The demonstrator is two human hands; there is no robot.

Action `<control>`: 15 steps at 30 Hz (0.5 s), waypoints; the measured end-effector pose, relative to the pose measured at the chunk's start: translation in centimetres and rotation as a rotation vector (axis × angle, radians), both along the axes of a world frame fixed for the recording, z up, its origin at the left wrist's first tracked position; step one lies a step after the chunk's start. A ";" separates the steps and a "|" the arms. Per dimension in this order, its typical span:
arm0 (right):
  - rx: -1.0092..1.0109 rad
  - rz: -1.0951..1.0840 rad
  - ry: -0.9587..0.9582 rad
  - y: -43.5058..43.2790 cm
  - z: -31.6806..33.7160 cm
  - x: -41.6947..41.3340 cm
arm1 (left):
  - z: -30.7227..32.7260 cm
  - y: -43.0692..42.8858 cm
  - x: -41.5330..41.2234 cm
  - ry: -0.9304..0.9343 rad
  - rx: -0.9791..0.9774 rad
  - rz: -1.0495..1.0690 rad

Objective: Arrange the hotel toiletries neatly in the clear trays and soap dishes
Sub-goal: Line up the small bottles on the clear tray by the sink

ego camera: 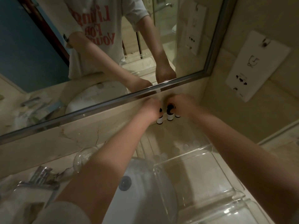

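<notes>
From the head camera, three small bottles with dark caps and white labels stand upright in a row at the back of the marble counter, just below the mirror's metal frame. The left hand is closed around the top of the left bottle. The right hand curls over the caps of the middle bottle and the right bottle; its fingertips touch them, though the blur hides whether it truly grips either one. The three bottles stand just beside one another, nearly touching.

Nearer the camera than the bottles, a clear tray rests on the counter, its compartments seemingly bare. A round clear soap dish lies to the left of the tray, partly under the left forearm. The white sink basin lies below the arms. A white socket panel hangs on the wall to the right of the bottles.
</notes>
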State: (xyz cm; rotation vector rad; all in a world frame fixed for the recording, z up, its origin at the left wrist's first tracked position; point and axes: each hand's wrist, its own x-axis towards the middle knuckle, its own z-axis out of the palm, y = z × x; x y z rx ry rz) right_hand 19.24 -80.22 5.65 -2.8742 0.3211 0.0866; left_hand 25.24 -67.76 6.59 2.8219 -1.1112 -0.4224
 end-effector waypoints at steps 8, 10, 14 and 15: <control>0.257 0.078 -0.163 -1.9 0.3 -1.5 | -0.5 0.7 -0.3 0.021 -0.134 0.031; 0.355 -0.015 -0.256 -3.3 0.9 -1.9 | -0.7 0.9 -0.2 0.038 -0.171 0.057; 0.231 -0.128 -0.239 -5.8 0.8 -2.7 | -0.7 1.1 -0.3 0.080 -0.197 0.083; 0.224 -0.110 -0.184 -6.1 0.5 -2.9 | -0.7 1.0 -0.4 0.087 -0.200 0.083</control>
